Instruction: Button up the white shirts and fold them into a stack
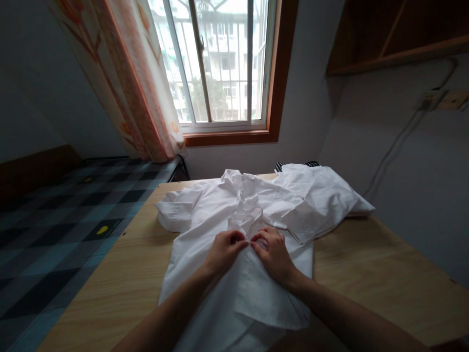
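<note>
Shirt (205, 215), white crumpled cotton: L hand (224, 252) & R hand (273, 254) both pinch placket.

Window (220, 63): letting daylight in, wood-framed
Curtain (135, 83): hanging at its left, orange-patterned
Table (366, 274): standing against the grey wall (421, 195)
Shelf (395, 39): hanging above, right
Bed (54, 225): lying left, checkered

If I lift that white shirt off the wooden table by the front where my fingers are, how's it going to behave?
The white shirt would probably go limp and drape, since it already lies creased and bunched where the left hand and right hand pinch it. It looks thin, so likely light. Its sleeves would probably trail across the table.
</note>
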Action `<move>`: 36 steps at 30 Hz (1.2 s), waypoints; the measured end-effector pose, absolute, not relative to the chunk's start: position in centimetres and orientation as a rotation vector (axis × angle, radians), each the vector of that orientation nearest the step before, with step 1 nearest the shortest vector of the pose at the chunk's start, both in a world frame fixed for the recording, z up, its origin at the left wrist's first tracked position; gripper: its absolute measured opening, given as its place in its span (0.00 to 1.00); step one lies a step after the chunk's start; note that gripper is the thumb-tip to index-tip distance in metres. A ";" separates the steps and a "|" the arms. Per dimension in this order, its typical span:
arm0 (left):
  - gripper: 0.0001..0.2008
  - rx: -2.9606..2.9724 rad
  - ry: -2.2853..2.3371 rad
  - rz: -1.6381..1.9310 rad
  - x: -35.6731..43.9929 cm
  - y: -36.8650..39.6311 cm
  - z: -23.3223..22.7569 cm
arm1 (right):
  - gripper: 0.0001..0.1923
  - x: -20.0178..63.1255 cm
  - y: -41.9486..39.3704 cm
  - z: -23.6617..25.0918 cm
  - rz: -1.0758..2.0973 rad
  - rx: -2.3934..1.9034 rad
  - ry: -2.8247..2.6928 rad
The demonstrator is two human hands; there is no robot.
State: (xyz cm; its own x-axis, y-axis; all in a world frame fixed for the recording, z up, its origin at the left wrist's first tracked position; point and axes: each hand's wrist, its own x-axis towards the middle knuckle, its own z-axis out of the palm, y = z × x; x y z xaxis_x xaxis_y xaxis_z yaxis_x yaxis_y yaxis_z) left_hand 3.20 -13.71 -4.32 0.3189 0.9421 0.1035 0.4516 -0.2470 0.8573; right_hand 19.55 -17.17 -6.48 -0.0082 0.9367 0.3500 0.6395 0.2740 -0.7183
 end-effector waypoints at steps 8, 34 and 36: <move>0.10 1.697 1.175 0.918 3.4 -13.3 -3.9 | 0.03 19.2 -17.4 -6.4 0.312 -1.404 -1.659; 0.09 1.874 1.095 1.013 3.8 -14.1 -4.4 | 0.08 19.9 -16.6 -7.0 0.744 -1.202 -1.490; 0.10 1.873 1.033 1.012 3.7 -14.0 -4.5 | 0.08 19.9 -16.5 -7.1 0.821 -1.161 -1.453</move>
